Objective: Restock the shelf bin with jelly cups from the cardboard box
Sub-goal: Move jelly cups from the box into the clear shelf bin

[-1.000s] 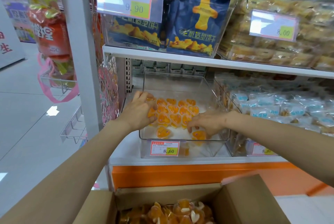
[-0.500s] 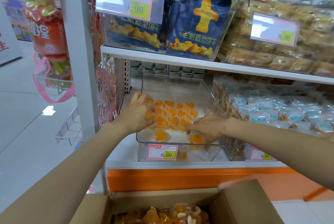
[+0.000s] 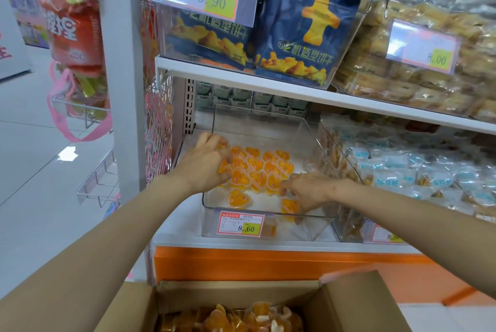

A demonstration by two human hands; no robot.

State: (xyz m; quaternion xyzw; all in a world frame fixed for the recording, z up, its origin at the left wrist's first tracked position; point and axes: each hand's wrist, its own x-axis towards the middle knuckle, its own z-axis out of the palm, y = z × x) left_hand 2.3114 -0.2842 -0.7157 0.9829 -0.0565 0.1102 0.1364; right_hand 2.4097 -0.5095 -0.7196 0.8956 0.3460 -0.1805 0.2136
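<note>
Left hand [image 3: 206,164]: reaches in over the left side of the shelf bin [image 3: 268,215], back of the hand up, fingers curled round the leftmost jelly cups [image 3: 257,168]
Left forearm: bare, runs up from the lower left corner of the view
Right hand [image 3: 308,189]: low in the bin's front right corner, wrist above the right wall, fingers [image 3: 302,207] pointed down and a little apart
Right-hand hold: fingertips meet the front-right cup [image 3: 288,204]; whether they pinch it or only touch it cannot be told
Shelf bin: clear plastic, on the lower shelf, a price tag [image 3: 240,224] reading 8.60 on its front wall
Bin contents: orange heart-shaped jelly cups packed edge to edge in rows across the middle of the floor; a single cup [image 3: 237,199] lies apart toward the front
Cardboard box [image 3: 349,302]: open, at the bottom of the view below the shelf
Box contents: a heap of boxed cups [image 3: 241,318], the same orange kind, jumbled
Upper bin [image 3: 346,23]: clear, on the shelf above, holds dark blue biscuit bags [image 3: 306,36]
Neighbour bin [image 3: 332,149]: just right of the shelf bin, holds pale blue packets [image 3: 402,170]
</note>
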